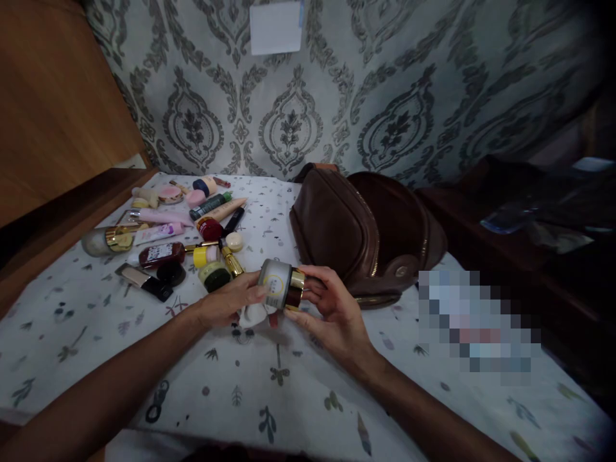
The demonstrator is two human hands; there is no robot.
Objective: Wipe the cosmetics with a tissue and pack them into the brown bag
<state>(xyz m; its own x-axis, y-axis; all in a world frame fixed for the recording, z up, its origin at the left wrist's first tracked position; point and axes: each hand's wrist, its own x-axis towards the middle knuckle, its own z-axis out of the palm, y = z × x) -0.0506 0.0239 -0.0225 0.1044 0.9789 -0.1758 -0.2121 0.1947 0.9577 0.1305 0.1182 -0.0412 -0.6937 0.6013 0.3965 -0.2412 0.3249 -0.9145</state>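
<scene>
Your left hand (224, 299) grips a jar (276, 274), your right hand (337, 316) its lid (296, 289). A slack hold could drop it onto the worktop (231, 369).

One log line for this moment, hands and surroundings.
left hand: holding jar | right hand: on gold lid | jar: tilted sideways | brown bag: open | cosmetics: spread at left

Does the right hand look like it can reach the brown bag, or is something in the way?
Probably yes: the brown bag sits just past the right hand, with nothing between them. That hand is on the jar, though, so it may need to let go first.
</scene>
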